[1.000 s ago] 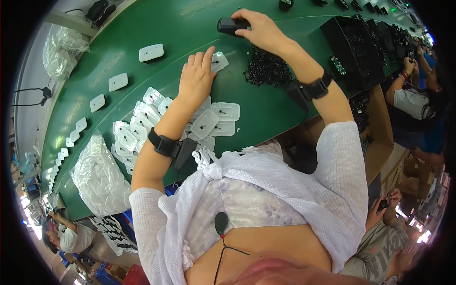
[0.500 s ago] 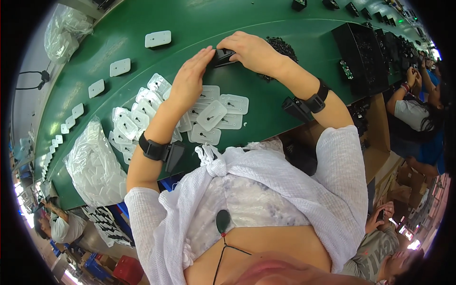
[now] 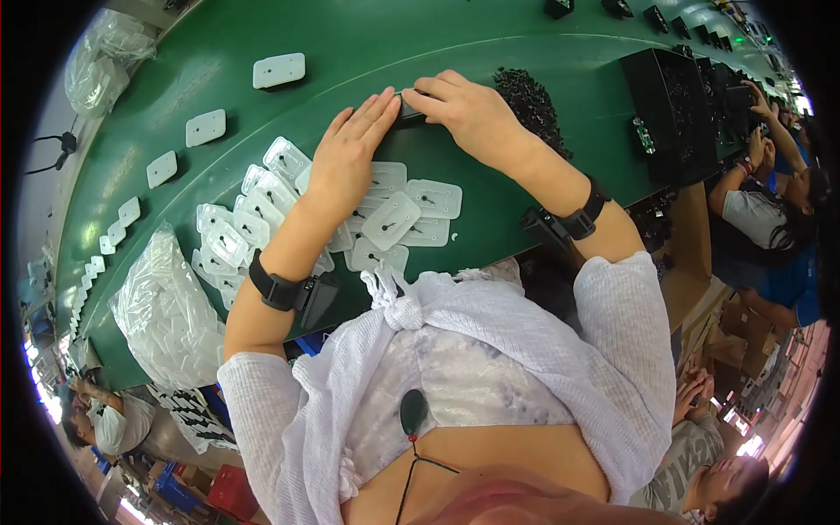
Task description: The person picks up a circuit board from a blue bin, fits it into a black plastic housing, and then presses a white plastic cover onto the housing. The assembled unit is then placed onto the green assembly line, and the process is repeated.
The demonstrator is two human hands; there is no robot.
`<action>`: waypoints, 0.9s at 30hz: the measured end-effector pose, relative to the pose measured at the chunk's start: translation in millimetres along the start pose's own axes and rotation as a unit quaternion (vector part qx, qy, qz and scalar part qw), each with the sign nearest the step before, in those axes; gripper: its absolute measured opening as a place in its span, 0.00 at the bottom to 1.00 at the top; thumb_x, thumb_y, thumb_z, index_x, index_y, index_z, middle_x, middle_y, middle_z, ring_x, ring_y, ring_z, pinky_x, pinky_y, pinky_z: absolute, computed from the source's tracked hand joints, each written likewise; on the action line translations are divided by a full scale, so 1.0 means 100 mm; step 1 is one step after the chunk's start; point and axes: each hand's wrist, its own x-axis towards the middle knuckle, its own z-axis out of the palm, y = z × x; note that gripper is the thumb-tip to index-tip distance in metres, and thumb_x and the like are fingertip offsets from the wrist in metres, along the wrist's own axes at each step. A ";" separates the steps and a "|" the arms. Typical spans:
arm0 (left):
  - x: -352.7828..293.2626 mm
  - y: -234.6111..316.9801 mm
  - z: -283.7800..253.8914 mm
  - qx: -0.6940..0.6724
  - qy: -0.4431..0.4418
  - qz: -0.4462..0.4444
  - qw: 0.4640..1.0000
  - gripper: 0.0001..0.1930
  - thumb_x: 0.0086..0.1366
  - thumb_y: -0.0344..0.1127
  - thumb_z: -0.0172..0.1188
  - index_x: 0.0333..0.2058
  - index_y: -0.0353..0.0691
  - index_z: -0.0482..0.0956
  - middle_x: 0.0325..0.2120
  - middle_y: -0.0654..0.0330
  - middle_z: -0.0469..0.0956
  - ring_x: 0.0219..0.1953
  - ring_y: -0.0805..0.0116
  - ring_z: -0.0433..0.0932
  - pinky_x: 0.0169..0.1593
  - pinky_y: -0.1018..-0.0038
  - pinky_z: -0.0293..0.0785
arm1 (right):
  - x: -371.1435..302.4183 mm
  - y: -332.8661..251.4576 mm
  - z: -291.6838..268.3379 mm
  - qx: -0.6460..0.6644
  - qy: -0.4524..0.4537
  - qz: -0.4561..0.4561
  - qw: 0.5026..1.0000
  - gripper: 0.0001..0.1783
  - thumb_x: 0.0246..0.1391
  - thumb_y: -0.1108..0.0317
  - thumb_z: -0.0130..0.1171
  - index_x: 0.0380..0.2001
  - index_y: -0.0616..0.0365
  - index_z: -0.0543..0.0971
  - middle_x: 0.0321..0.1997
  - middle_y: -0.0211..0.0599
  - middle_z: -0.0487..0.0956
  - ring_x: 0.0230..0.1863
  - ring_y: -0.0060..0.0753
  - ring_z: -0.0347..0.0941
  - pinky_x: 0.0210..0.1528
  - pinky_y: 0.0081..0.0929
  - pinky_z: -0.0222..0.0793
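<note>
A small black plastic part (image 3: 409, 115) lies between my two hands over the green table, mostly covered by fingers. My left hand (image 3: 348, 149) grips its left end, the fingers long and close together. From the other side my right hand (image 3: 464, 114) holds it, thumb and fingers bent over its top. Just below my hands is a loose heap of white translucent plastic pieces (image 3: 391, 220), each with a small dark keyhole-like mark. A pile of tiny black parts (image 3: 528, 105) sits beside my right hand.
White rectangular pieces (image 3: 279, 70) stand in a curved row along the green table (image 3: 367, 44). A clear plastic bag (image 3: 166, 306) lies at the left. To the right are a black bin (image 3: 669, 114) and a cardboard box (image 3: 691, 254). Other people work on both sides.
My right hand has come down a little, and its fingers now cover more of the black part. My left hand stays against it. The whole view has shifted slightly.
</note>
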 end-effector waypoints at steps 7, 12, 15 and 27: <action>0.06 -0.01 0.02 0.022 -0.002 0.007 1.000 0.31 0.56 0.19 0.46 0.61 0.41 0.67 0.63 0.61 0.65 0.62 0.63 0.66 0.64 0.63 0.61 | -0.03 -0.03 0.04 -0.004 0.027 0.035 0.999 0.23 0.44 0.76 0.63 0.48 0.53 0.77 0.48 0.30 0.77 0.47 0.34 0.73 0.43 0.28 0.76; 0.10 0.02 0.11 0.067 0.026 0.017 0.997 0.28 0.56 0.27 0.56 0.58 0.37 0.68 0.59 0.54 0.68 0.59 0.59 0.70 0.60 0.66 0.65 | 0.06 0.09 -0.02 0.047 0.033 0.042 0.997 0.22 0.45 0.74 0.64 0.47 0.53 0.78 0.45 0.32 0.79 0.47 0.36 0.73 0.45 0.30 0.74; 0.29 0.11 0.15 0.098 0.013 -0.031 0.995 0.29 0.54 0.35 0.64 0.54 0.35 0.70 0.56 0.51 0.70 0.54 0.58 0.72 0.54 0.68 0.70 | 0.28 0.31 -0.14 0.182 -0.074 0.091 0.976 0.17 0.47 0.71 0.65 0.43 0.57 0.79 0.39 0.38 0.81 0.42 0.35 0.75 0.45 0.27 0.72; 0.38 0.17 -0.12 -0.445 0.009 -0.282 0.850 0.19 0.67 0.43 0.57 0.43 0.28 0.77 0.31 0.56 0.81 0.30 0.71 0.81 0.32 0.78 0.73 | 0.19 0.06 -0.23 0.523 0.021 0.213 0.825 0.23 0.58 0.65 0.61 0.55 0.58 0.73 0.47 0.32 0.77 0.48 0.24 0.72 0.53 0.23 0.68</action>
